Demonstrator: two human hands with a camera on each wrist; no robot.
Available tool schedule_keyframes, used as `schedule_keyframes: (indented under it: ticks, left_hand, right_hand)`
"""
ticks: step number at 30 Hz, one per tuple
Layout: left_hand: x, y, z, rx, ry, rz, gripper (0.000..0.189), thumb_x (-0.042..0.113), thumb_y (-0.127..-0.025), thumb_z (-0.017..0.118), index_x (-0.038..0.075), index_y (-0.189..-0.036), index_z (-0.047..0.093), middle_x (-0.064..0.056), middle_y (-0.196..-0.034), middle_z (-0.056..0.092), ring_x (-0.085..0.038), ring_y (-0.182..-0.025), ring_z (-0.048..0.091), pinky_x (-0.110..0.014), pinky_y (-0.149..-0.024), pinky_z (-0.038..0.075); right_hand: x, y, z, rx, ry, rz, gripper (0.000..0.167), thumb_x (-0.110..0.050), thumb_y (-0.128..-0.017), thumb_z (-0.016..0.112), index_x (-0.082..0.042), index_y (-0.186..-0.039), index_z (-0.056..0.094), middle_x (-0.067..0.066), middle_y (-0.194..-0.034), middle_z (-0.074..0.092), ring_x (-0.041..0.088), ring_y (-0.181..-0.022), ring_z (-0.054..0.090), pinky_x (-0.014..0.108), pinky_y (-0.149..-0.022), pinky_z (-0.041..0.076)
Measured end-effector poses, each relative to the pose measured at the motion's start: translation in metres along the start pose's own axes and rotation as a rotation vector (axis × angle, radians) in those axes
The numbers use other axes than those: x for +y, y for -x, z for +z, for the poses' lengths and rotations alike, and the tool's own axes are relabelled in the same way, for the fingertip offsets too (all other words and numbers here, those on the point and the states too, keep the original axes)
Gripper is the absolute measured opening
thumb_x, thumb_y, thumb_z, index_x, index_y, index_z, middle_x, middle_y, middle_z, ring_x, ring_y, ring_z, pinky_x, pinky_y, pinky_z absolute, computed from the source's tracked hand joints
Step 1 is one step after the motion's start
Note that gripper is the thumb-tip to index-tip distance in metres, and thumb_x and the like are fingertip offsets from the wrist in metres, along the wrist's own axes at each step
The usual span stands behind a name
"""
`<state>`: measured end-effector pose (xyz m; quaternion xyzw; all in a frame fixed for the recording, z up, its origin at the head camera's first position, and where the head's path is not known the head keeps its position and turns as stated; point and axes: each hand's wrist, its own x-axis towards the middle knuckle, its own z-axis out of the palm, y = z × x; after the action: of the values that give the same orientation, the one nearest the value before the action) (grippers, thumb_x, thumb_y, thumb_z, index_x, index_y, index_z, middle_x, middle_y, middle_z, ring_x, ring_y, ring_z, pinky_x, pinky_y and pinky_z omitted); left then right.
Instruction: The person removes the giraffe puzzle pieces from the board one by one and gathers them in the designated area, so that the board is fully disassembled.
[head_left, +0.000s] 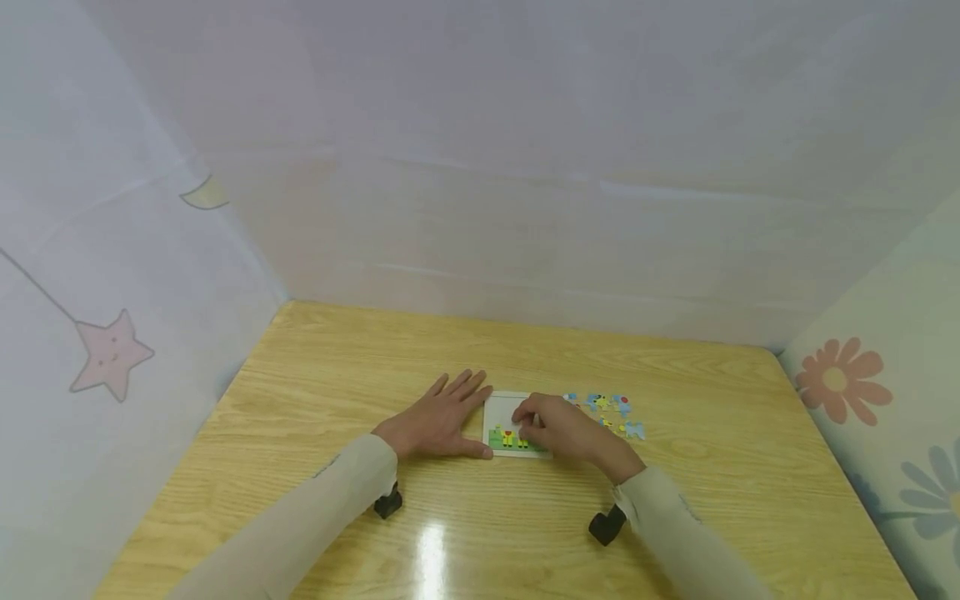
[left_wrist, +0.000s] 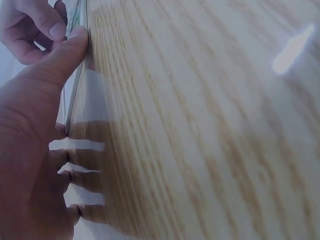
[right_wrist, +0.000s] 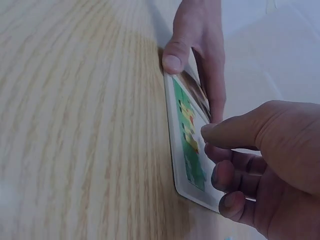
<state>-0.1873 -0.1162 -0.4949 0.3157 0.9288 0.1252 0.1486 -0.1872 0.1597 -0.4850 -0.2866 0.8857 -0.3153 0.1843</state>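
Observation:
A small white-framed puzzle tray (head_left: 517, 454) lies flat on the table. Its lower strip holds fitted pieces (head_left: 507, 438) with green ground and yellow figures; bare backing shows above them. My left hand (head_left: 438, 421) rests at the tray's left side with fingers spread, the thumb on its lower left corner. Over the tray's right part hovers my right hand (head_left: 564, 429), its fingers loosely bent. In the right wrist view, the thumb (right_wrist: 227, 132) and fingers stand apart just above the tray, and no piece shows between them. The right hand hides part of the tray in the head view.
Several loose puzzle pieces (head_left: 621, 406), blue, yellow and red, lie right of the tray, some partly behind my right hand. The wooden table (head_left: 675, 517) is bordered by pale cloth walls (head_left: 465, 225) with printed flowers and a star.

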Motion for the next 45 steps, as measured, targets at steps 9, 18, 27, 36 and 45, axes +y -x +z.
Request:
schedule_keyframes:
  ticks: [9, 18, 27, 36, 45]
  left_hand:
    - [-0.001, -0.001, 0.001, -0.001, -0.023, 0.019, 0.110, 0.081, -0.093, 0.058, 0.016, -0.173, 0.019, -0.008, -0.183, 0.004, -0.031, -0.171, 0.005, -0.061, -0.138, 0.007]
    - [-0.001, 0.000, 0.002, 0.012, -0.024, 0.033, 0.108, 0.077, -0.094, 0.061, 0.013, -0.172, 0.022, -0.012, -0.182, 0.007, -0.035, -0.170, 0.007, -0.064, -0.136, 0.010]
    - [-0.001, 0.000, 0.002, -0.002, -0.033, 0.014, 0.111, 0.081, -0.092, 0.059, 0.015, -0.173, 0.019, -0.009, -0.183, 0.004, -0.032, -0.170, 0.004, -0.061, -0.137, 0.008]
    - [0.000, 0.000, 0.002, 0.007, -0.027, 0.014, 0.110, 0.080, -0.092, 0.060, 0.015, -0.172, 0.021, -0.009, -0.183, 0.005, -0.032, -0.170, 0.005, -0.062, -0.137, 0.009]
    - [-0.001, -0.002, 0.001, -0.005, -0.035, 0.002, 0.111, 0.081, -0.092, 0.059, 0.017, -0.173, 0.019, -0.008, -0.183, 0.003, -0.031, -0.171, 0.004, -0.061, -0.138, 0.007]
  right_hand:
    - [-0.012, -0.010, 0.007, -0.019, 0.059, -0.035, 0.022, -0.013, -0.104, 0.069, -0.007, -0.124, 0.074, 0.002, -0.114, 0.074, 0.010, -0.097, 0.066, 0.029, -0.086, 0.059]
    - [-0.024, -0.016, 0.013, -0.052, 0.098, -0.020, 0.022, -0.016, -0.099, 0.076, -0.007, -0.119, 0.072, 0.000, -0.108, 0.072, 0.008, -0.091, 0.063, 0.028, -0.083, 0.057]
    - [-0.028, -0.018, 0.013, -0.063, 0.082, -0.021, 0.018, -0.012, -0.097, 0.077, -0.008, -0.114, 0.071, 0.002, -0.108, 0.070, 0.011, -0.091, 0.062, 0.030, -0.082, 0.056]
    - [-0.027, -0.019, 0.015, -0.053, 0.109, -0.021, 0.028, -0.017, -0.097, 0.078, -0.007, -0.122, 0.068, 0.004, -0.117, 0.066, 0.014, -0.100, 0.061, 0.035, -0.089, 0.057]
    - [-0.031, -0.018, 0.014, -0.058, 0.123, -0.007, 0.029, -0.021, -0.096, 0.081, -0.009, -0.120, 0.068, 0.004, -0.116, 0.063, 0.013, -0.095, 0.058, 0.032, -0.085, 0.055]
